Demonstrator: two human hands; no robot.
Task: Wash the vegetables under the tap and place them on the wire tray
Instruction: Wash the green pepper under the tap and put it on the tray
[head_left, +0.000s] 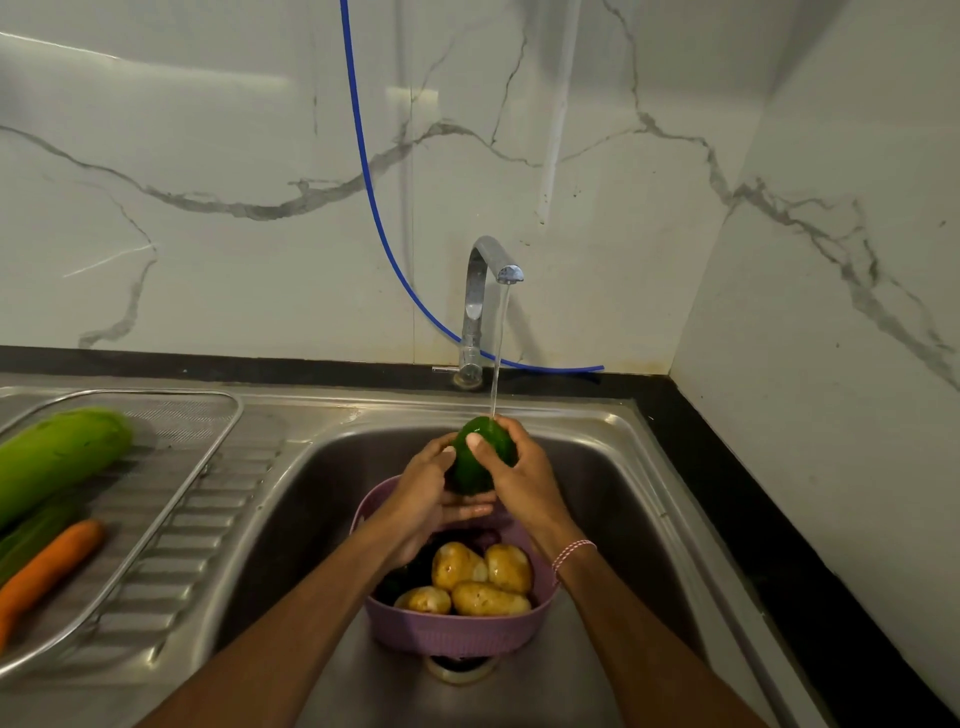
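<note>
Water runs from the chrome tap (483, 291) onto a dark green vegetable (475, 457) that I hold over the sink (613, 467). My left hand (426, 493) cups it from below and the left, thumb on its side. My right hand (519, 467) grips it from the right, thumb across its front. Below my hands a purple basket (452, 629) stands in the sink with several wet potatoes (483, 577) and some dark vegetables. On the wire tray (171, 467) at the left lie a large light green gourd (57, 457), a carrot (47, 571) and a thin green vegetable between them.
The tray sits on the ribbed steel drainboard (208, 530). A blue hose (374, 197) hangs down the marble wall behind the tap. A black counter edge (737, 509) runs along the right, with a wall close beside it.
</note>
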